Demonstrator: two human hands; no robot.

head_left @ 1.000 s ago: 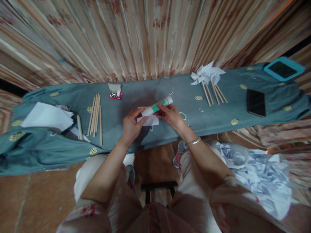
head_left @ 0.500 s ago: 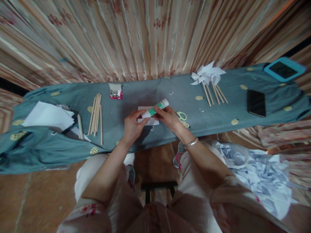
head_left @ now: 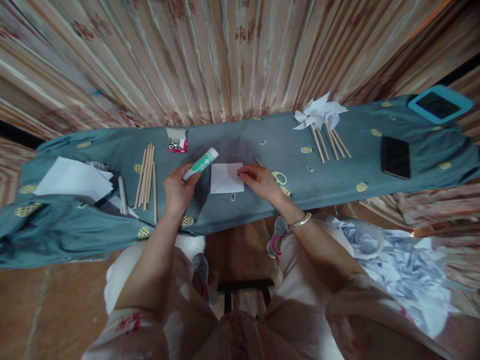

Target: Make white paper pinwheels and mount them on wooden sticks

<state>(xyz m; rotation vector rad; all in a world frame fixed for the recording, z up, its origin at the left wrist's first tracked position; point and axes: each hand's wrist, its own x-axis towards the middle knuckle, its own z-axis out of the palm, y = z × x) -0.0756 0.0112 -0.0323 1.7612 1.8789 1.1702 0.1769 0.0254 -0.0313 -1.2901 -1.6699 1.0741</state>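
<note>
My left hand (head_left: 178, 191) is closed around a glue stick (head_left: 202, 163) with a green and white label, held tilted up to the right. Just right of it, a white paper square (head_left: 227, 178) with faint crease lines lies flat on the cloth. My right hand (head_left: 258, 181) hovers at the paper's right edge, its fingers loosely bent and a little apart, with nothing visible in them. Whether the fingertips touch the paper I cannot tell. Beside the right hand are green-handled scissors (head_left: 279, 177), partly covered by it.
On the cloth-covered table (head_left: 247, 140) are wooden sticks (head_left: 146, 175), white paper sheets (head_left: 75, 180), a small red box (head_left: 177, 141), paper pinwheels (head_left: 320, 114) on sticks, a black phone (head_left: 396, 157) and a blue-framed tablet (head_left: 439, 104). Crumpled paper (head_left: 405, 275) fills a bag below right.
My left hand has carried the glue stick leftward, off the paper square. My right hand has let go of the stick and stays near the paper, which now shows whole.
</note>
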